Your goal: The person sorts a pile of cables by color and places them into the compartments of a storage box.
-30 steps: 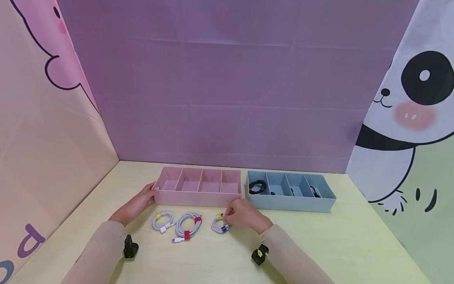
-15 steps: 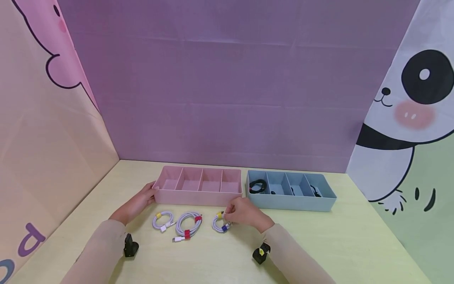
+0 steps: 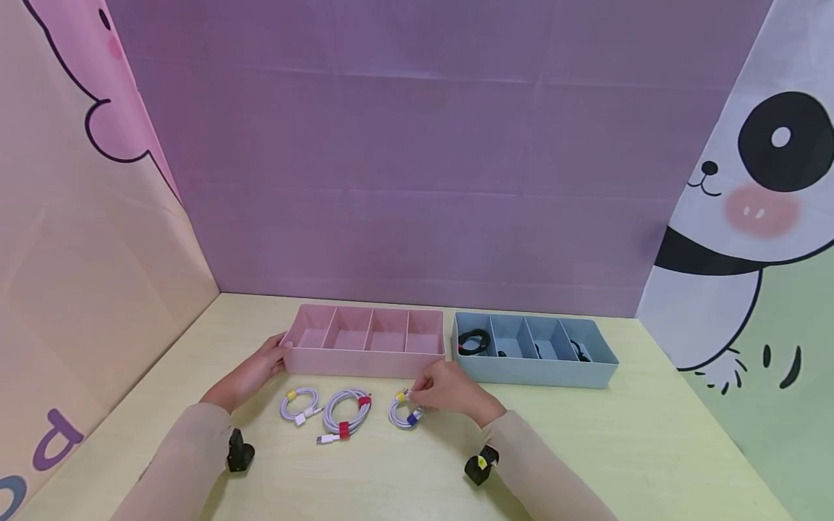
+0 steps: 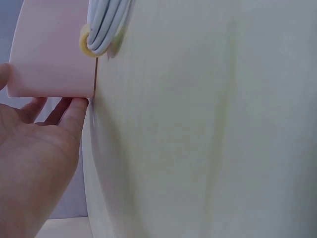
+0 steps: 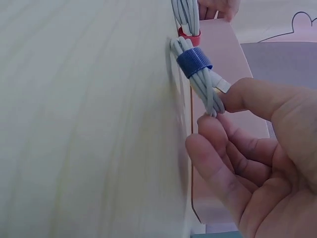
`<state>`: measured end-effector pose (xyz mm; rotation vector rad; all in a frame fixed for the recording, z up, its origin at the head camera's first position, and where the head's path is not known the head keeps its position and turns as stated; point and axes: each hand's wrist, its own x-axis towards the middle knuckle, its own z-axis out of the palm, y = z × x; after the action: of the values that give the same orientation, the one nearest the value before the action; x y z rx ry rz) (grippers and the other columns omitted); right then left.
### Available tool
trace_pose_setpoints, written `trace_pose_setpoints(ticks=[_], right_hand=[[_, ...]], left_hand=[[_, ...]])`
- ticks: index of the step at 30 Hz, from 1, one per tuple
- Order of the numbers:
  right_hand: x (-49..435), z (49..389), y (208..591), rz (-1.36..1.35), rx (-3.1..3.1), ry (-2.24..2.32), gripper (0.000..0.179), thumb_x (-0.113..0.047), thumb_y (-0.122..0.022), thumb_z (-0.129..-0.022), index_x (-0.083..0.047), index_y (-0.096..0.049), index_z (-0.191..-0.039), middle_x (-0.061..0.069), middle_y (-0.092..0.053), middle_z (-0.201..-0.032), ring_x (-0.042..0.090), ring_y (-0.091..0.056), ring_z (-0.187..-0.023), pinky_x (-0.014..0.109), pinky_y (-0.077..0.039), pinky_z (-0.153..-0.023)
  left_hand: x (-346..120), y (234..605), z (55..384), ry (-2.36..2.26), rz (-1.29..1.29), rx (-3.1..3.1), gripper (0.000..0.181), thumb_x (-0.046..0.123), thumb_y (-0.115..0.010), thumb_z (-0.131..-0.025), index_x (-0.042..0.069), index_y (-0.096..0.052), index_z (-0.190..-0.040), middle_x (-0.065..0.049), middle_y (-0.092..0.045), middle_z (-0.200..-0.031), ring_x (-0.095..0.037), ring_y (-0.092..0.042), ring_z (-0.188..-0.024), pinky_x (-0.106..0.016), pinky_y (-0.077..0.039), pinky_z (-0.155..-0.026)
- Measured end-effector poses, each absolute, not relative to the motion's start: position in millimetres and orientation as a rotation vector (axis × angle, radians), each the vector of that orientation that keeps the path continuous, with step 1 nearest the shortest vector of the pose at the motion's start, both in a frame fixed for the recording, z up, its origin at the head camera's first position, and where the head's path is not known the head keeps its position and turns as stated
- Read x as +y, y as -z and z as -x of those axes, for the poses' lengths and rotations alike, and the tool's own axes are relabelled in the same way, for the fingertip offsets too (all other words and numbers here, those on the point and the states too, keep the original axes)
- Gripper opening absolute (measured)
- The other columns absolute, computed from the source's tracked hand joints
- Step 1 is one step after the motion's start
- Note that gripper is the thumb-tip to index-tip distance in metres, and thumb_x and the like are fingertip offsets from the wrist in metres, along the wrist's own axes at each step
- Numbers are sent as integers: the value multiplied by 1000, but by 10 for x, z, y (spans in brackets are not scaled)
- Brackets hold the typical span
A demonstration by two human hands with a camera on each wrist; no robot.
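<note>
At the left end of the pink divided box, my left hand holds the box by its end, the thumb near the rim and the fingers against the end wall. In the right wrist view my right hand pinches a small coiled white charging cable between thumb and fingers. A blue tie wraps this coil, and a yellow tie shows on it in the head view. To its left lie a larger white cable coil with red ties and a smaller white coil with a yellow tie.
Right of the pink box stands a blue divided box. A black cable coil lies in its leftmost compartment, with dark cable bits partly visible in the others. A purple backdrop rises behind the table.
Both hands keep their holds, and the boxes stay in place. The right hand and its cable coil shift only very slightly.
</note>
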<state>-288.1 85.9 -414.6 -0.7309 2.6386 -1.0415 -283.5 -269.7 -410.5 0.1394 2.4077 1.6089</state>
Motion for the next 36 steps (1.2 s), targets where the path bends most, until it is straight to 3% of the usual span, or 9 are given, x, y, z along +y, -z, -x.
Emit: trace_pose_setpoints(ticks=[5,16,30,36], right_hand=[[867,2879,4136,743,2637,1054,8,-23,-70,-80,-16,-69,-75,-7,-62,-67,11,-57,-55,26,-51,-50],[901,2882,4054,790,2652,1132,10,-23,-68,-82,-14,-67,-78,-5,-61,-68,10,-55,-56,26,-50,-50],[938,2900,3907,811,2762,1154,9,-26,-67,-82,-17,-69,-81,-9,-60,-71,10,-55,-64,25,-50,-52],[958,2927,3876,793,2775,1176,9,-27,-67,-83,-18,-68,-82,-8,-61,-72,10,-55,-66,25,-50,-54]], left_hand=[[-2694,4095,2830,-1597,-139,2409,83,58,-31,-92,6,4,-146,-21,-4,-149,-39,-17,-133,-49,-16,-108],[-2695,4085,2813,-1601,-159,2409,70,46,-28,-98,5,4,-145,-21,-5,-148,-39,-18,-132,-49,-15,-108],[-2691,4077,2819,-1588,-170,2419,81,57,-30,-93,6,4,-146,-21,-4,-149,-39,-17,-133,-50,-15,-108],[-2682,4075,2837,-1583,-142,2420,75,51,-29,-96,6,5,-146,-21,-3,-149,-39,-17,-133,-49,-15,-108]])
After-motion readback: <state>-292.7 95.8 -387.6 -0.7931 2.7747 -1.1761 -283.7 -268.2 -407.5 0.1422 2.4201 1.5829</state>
